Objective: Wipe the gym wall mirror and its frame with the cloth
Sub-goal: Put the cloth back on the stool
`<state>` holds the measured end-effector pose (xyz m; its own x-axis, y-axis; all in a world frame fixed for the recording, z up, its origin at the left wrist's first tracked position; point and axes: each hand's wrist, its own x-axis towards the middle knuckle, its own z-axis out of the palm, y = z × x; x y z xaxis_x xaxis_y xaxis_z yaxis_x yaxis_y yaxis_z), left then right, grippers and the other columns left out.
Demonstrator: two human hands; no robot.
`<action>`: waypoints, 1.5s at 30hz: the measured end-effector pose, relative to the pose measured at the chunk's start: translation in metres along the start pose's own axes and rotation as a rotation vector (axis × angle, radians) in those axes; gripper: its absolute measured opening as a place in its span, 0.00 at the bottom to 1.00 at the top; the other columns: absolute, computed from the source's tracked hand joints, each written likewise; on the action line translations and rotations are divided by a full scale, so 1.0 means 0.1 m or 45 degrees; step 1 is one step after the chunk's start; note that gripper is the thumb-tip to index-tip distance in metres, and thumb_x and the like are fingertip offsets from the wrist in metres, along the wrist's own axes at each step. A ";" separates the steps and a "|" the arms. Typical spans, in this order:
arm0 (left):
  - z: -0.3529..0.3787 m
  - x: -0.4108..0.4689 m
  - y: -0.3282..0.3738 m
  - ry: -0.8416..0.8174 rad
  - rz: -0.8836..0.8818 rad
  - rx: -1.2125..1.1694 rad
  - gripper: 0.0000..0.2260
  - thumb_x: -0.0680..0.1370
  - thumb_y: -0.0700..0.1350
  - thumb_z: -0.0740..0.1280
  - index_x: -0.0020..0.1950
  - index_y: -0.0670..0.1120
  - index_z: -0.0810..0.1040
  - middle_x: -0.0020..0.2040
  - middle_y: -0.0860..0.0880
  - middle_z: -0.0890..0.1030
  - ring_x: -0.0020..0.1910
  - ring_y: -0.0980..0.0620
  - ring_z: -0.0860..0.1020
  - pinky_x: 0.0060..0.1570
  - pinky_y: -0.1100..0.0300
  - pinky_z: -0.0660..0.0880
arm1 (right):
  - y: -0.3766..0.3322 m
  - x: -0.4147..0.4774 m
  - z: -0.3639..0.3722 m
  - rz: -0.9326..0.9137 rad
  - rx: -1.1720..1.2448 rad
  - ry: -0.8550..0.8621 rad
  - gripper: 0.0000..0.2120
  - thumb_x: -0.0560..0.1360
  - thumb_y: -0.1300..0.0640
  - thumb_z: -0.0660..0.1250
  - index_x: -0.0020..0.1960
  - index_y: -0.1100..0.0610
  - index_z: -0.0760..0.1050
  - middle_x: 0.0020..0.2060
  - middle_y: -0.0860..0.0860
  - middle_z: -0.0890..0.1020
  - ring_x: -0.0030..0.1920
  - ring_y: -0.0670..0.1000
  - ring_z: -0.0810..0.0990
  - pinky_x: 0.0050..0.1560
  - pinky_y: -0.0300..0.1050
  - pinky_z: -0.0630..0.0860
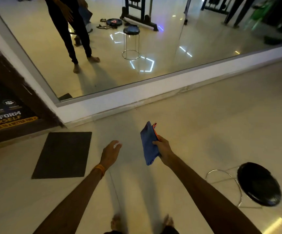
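Pale, glossy floor (204, 125) right across, and it's catching a warm streak of light down in the near right corner. On the left, a dark rectangular mat (62, 154) lies flat, close to the wall's foot. Over on the right stands a stool (259, 184) with a round black seat (thin chrome legs, a chrome ring at the base). Far left, a dark poster (3, 115) with white and yellow lettering sits inside a brown textured surround.
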<state>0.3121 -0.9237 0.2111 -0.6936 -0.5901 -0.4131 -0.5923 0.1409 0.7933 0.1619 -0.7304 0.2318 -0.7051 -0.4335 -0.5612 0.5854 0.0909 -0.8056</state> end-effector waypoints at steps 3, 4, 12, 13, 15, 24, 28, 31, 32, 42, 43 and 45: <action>0.45 -0.08 0.23 -0.017 0.012 0.008 0.18 0.85 0.47 0.64 0.74 0.41 0.74 0.73 0.41 0.75 0.73 0.42 0.72 0.70 0.57 0.65 | -0.01 -0.06 -0.59 -0.007 0.007 0.064 0.21 0.79 0.75 0.59 0.70 0.66 0.75 0.63 0.60 0.80 0.62 0.64 0.79 0.51 0.53 0.79; 0.62 -0.12 0.31 -0.028 0.010 0.011 0.18 0.85 0.47 0.64 0.73 0.41 0.74 0.73 0.41 0.75 0.72 0.42 0.72 0.70 0.57 0.65 | -0.01 -0.09 -0.80 -0.005 0.008 0.087 0.22 0.79 0.75 0.60 0.71 0.66 0.74 0.65 0.61 0.79 0.62 0.64 0.78 0.55 0.56 0.79; 2.20 -0.50 0.94 -0.121 0.055 0.092 0.15 0.84 0.45 0.67 0.68 0.38 0.78 0.70 0.40 0.78 0.70 0.41 0.75 0.63 0.61 0.66 | -0.13 -0.40 -2.52 0.003 0.125 0.109 0.23 0.73 0.71 0.65 0.68 0.63 0.75 0.64 0.61 0.78 0.62 0.64 0.77 0.47 0.51 0.77; 2.37 -0.54 1.03 -0.139 0.076 0.114 0.16 0.84 0.45 0.67 0.69 0.38 0.78 0.70 0.40 0.78 0.70 0.41 0.75 0.64 0.61 0.66 | -0.17 -0.44 -2.70 -0.001 0.129 0.124 0.24 0.71 0.70 0.66 0.67 0.64 0.75 0.63 0.60 0.79 0.61 0.64 0.77 0.49 0.52 0.77; 2.70 -0.58 1.21 -0.181 0.138 0.169 0.17 0.84 0.45 0.66 0.70 0.38 0.77 0.71 0.40 0.77 0.70 0.41 0.75 0.66 0.58 0.67 | -0.26 -0.49 -3.05 -0.015 0.090 0.148 0.23 0.66 0.67 0.67 0.62 0.62 0.77 0.59 0.59 0.80 0.61 0.65 0.78 0.55 0.56 0.78; 3.88 -0.33 2.02 -0.308 0.258 0.279 0.21 0.84 0.52 0.65 0.69 0.38 0.78 0.65 0.37 0.81 0.64 0.36 0.78 0.64 0.51 0.71 | -0.61 -0.31 -4.33 -0.063 -0.015 0.290 0.16 0.78 0.77 0.56 0.59 0.65 0.75 0.53 0.58 0.80 0.57 0.62 0.78 0.50 0.49 0.77; 4.40 -0.20 2.29 -0.333 0.238 0.268 0.17 0.85 0.47 0.65 0.70 0.39 0.77 0.68 0.38 0.80 0.67 0.38 0.77 0.67 0.49 0.71 | -0.81 -0.17 -4.78 0.011 0.046 0.360 0.16 0.79 0.77 0.55 0.47 0.62 0.76 0.45 0.56 0.80 0.49 0.58 0.79 0.46 0.46 0.76; 4.76 -0.16 2.49 -0.345 0.216 0.257 0.17 0.85 0.47 0.65 0.71 0.40 0.77 0.69 0.40 0.79 0.68 0.40 0.76 0.69 0.50 0.70 | -0.91 -0.04 -5.13 0.027 0.087 0.379 0.14 0.80 0.77 0.54 0.49 0.66 0.75 0.44 0.55 0.79 0.51 0.60 0.77 0.45 0.44 0.76; 4.87 -0.14 2.55 -0.347 0.210 0.264 0.17 0.85 0.47 0.65 0.70 0.40 0.77 0.69 0.40 0.79 0.68 0.40 0.76 0.68 0.51 0.70 | -0.95 0.00 -5.24 0.021 0.087 0.381 0.12 0.81 0.76 0.53 0.53 0.67 0.74 0.44 0.55 0.79 0.53 0.61 0.76 0.45 0.43 0.76; 6.03 -0.39 2.89 -0.241 0.143 0.286 0.16 0.84 0.49 0.66 0.68 0.41 0.78 0.63 0.37 0.82 0.60 0.36 0.80 0.62 0.47 0.73 | -1.19 0.09 -6.62 0.005 -0.132 0.321 0.19 0.80 0.74 0.59 0.69 0.69 0.74 0.64 0.64 0.79 0.58 0.58 0.77 0.47 0.41 0.78; 6.18 -0.46 2.92 -0.222 0.137 0.277 0.16 0.84 0.49 0.66 0.68 0.41 0.78 0.62 0.37 0.82 0.60 0.35 0.80 0.62 0.46 0.73 | -1.18 0.07 -6.79 -0.014 -0.155 0.287 0.19 0.80 0.74 0.59 0.69 0.69 0.74 0.66 0.65 0.78 0.60 0.60 0.77 0.53 0.47 0.78; 6.48 -0.65 3.01 -0.179 0.120 0.269 0.16 0.85 0.49 0.65 0.68 0.41 0.78 0.64 0.37 0.81 0.61 0.36 0.79 0.63 0.47 0.73 | -1.20 0.01 -7.12 -0.019 -0.196 0.238 0.18 0.80 0.74 0.58 0.69 0.70 0.73 0.66 0.68 0.77 0.64 0.65 0.77 0.63 0.59 0.76</action>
<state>-0.0867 -0.3274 0.1868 -0.7913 -0.4520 -0.4117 -0.5845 0.3616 0.7264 -0.1941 -0.1033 0.1932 -0.7831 -0.2637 -0.5632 0.5168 0.2277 -0.8253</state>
